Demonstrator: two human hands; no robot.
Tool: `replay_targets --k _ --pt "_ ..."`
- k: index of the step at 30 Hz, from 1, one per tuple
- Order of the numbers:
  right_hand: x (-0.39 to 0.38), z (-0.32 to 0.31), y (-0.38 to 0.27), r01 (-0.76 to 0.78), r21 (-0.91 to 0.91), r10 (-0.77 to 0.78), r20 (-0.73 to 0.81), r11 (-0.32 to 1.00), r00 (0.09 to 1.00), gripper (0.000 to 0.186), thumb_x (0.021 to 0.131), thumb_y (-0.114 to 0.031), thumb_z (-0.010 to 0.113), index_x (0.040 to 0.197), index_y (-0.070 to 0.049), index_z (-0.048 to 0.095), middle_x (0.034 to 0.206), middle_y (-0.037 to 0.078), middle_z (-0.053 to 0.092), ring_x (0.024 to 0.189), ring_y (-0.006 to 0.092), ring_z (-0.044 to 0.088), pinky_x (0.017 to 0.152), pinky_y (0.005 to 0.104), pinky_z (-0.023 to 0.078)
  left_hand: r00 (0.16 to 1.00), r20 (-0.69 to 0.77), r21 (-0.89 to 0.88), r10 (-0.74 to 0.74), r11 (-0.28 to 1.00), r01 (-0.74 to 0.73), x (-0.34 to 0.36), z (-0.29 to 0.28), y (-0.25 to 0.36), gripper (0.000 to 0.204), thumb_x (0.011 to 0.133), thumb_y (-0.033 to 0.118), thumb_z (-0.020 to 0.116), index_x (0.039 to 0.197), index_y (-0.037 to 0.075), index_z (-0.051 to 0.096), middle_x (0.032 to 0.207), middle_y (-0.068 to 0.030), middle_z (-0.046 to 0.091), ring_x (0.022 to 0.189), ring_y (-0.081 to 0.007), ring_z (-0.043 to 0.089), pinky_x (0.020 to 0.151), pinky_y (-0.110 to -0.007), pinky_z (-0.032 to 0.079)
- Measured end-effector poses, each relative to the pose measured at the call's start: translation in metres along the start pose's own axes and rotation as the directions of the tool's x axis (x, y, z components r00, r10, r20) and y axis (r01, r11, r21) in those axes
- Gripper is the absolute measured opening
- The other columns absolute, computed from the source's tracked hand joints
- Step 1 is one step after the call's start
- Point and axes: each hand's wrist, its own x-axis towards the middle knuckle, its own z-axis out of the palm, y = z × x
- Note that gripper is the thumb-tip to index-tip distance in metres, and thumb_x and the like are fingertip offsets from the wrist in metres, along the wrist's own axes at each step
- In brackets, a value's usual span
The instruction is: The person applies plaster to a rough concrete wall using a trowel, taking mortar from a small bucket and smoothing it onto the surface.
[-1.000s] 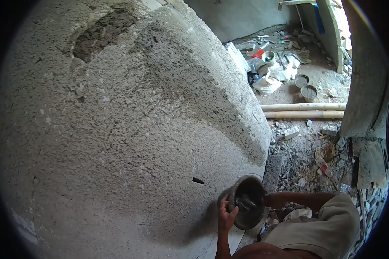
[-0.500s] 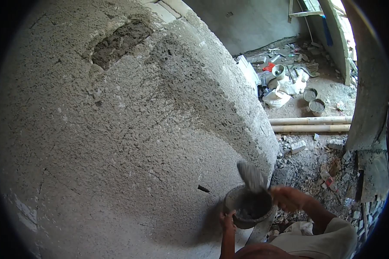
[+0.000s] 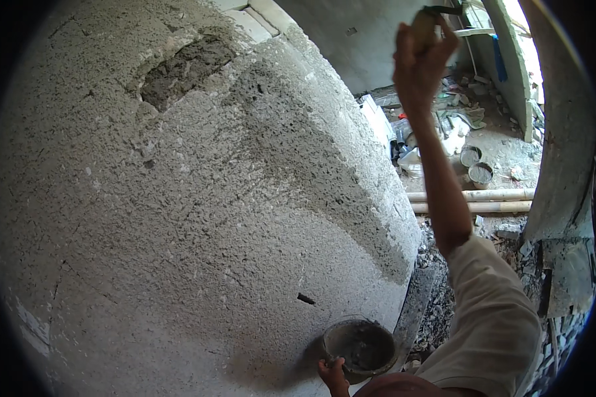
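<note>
My left hand grips the near-left rim of a round dark bucket, fingers closed on its edge. Wet grey mortar sits inside it. High at the upper right, my right hand is wrapped round the wooden handle of a trowel; a dark metal shank shows beyond the handle, but I cannot make out the blade. Left of both arms spreads a rough grey plastered wall, with a darker damp band and a patch of thick dark mortar near its top.
Two bamboo poles lie across the rubble-strewn ground at the right. Behind them stand two mortar buckets, beside white sacks and debris. A small dark slot marks the wall. A grey column rises at the far right.
My right hand has swung up and away from the bucket with the trowel, the arm now stretched upward. My left hand and the bucket have shifted slightly left and down in view.
</note>
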Motion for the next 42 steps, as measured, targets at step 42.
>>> replay_targets --k 42 --pt "-0.263 -0.265 -0.102 0.313 -0.267 0.411 0.587 0.912 -0.697 0.032 0.099 -0.033 0.050 0.116 -0.006 0.047 0.076 0.011 0.059 0.048 0.0105 0.052 0.037 0.0280 0.047 0.838 0.521 -0.257 0.163 0.966 -0.029 0.045 0.066 0.098 0.020 0.079 0.001 0.072 0.085 0.006 0.054 0.091 -0.0066 0.064 0.079 -0.0091 0.059 0.077 -0.027 0.049"
